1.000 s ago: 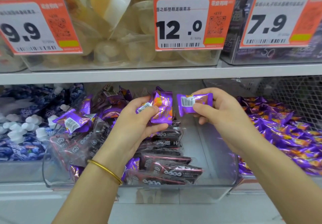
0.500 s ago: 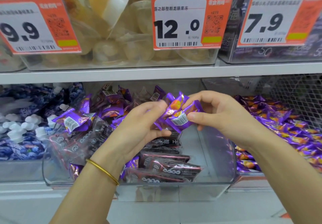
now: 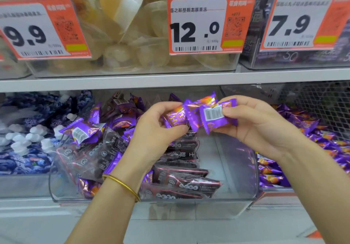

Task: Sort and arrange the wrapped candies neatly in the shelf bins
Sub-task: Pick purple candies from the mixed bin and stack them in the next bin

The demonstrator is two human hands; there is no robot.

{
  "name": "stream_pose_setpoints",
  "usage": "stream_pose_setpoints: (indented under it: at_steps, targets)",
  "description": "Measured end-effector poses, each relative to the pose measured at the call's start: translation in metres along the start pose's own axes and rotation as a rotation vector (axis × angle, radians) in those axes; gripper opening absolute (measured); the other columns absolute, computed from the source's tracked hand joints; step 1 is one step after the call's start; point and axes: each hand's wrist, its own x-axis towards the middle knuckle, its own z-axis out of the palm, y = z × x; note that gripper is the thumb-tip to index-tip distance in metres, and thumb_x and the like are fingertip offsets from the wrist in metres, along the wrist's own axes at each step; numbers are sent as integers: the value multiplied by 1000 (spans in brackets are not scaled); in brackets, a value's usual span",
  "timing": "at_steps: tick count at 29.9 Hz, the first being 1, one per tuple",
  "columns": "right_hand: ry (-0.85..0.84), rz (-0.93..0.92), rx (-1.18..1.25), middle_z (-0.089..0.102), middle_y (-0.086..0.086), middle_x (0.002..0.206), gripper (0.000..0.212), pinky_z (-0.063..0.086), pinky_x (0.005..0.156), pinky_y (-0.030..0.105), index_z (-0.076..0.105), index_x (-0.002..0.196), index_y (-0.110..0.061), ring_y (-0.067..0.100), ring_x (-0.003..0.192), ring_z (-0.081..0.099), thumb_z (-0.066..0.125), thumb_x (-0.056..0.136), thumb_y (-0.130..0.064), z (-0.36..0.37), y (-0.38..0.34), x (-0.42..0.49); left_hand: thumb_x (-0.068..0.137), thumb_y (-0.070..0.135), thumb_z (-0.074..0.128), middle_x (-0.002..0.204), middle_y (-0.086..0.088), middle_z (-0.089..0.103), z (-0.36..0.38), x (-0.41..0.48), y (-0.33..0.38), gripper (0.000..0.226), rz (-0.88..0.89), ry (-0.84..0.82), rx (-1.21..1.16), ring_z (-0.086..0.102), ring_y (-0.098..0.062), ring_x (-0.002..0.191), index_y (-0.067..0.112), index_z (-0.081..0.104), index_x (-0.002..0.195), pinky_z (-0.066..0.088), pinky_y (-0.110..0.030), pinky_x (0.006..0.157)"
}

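Three price tags (image 3: pixel 210 23) — three purple candies (image 3: pixel 196 114) held up — one gold bangle (image 3: pixel 121 184).

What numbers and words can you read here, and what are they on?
"9.9": left price tag.
"12.0" and "500g": middle price tag.
"7.9": right price tag.
"50": dark packets, top right.
Chinese print on the tags, barcode label on the purple candy: too blurred to read.

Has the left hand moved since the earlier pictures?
Yes. Against the 12.0 price tag, the left hand rose slightly and went right; its purple candies now overlap the right hand's candy.
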Motion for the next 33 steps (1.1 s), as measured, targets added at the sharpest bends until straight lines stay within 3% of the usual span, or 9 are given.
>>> stream_pose_setpoints:
  at_steps: [4,7,10,17,20,24,27,31,33]
  targets:
    - [41,-15,-64,71,15,81,21,59,73,37,62,88,1,22,73,68,65,68,-4,5,9,3,74,-8,71,94,-1,67,4,-3,2,47,7,-70,-17,62,-15,57,21,57,108,53,-24,59]
    - [96,-30,-64,71,15,82,25,59,71,35,61,91,2,23,74,68,62,68,-7,6,11,5,60,-7,67,105,-12,68,0,-4,3,63,-83,-154,-174,65,-17,78,17,56,118,53,-25,68]
    - [91,-26,-104,71,15,83,23,60,71,35,61,93,2,22,73,68,62,71,-5,8,12,3,73,-1,69,117,-15,65,0,-6,7,58,-122,-239,-403,65,-20,91,5,50,127,55,-27,72]
    - [42,-83,-309,71,7,80,25,54,64,24,69,87,-8,16,73,66,73,62,-9,7,9,0,92,4,46,102,-12,70,0,-5,8,24,-189,-154,-467,69,-19,82,7,60,112,57,-27,64]
    - [86,-277,-411,69,1,82,23,45,75,27,75,78,-24,20,79,55,77,59,-10,1,1,-1,94,0,45,96,-19,69,-1,-4,6,21,-255,-81,-444,70,-25,72,5,58,109,58,-27,60]
    - [55,-515,-356,70,-7,93,28,51,78,21,75,73,-27,11,92,63,74,60,-3,1,1,-2,94,-2,44,98,-22,66,3,-5,5,22,-292,-124,-426,70,-27,72,7,58,108,58,-27,61]
    - [37,-549,-475,65,-8,104,24,53,81,30,75,75,-25,15,103,62,70,67,-2,5,17,2,95,2,44,99,-21,68,6,-5,9,23,-325,-185,-528,70,-29,77,5,61,109,58,-28,63]
    - [39,-537,-668,65,-15,115,33,46,95,42,73,80,-28,14,114,56,61,70,1,2,22,2,85,34,50,108,-22,67,7,-5,12,46,-372,-218,-608,68,-30,84,1,60,114,58,-30,66]
    - [8,-521,-739,64,-16,118,43,42,101,40,72,81,-29,11,119,52,52,65,5,2,20,-1,74,26,58,106,-18,67,9,-7,11,50,-302,-219,-547,67,-24,84,0,58,117,58,-27,67]
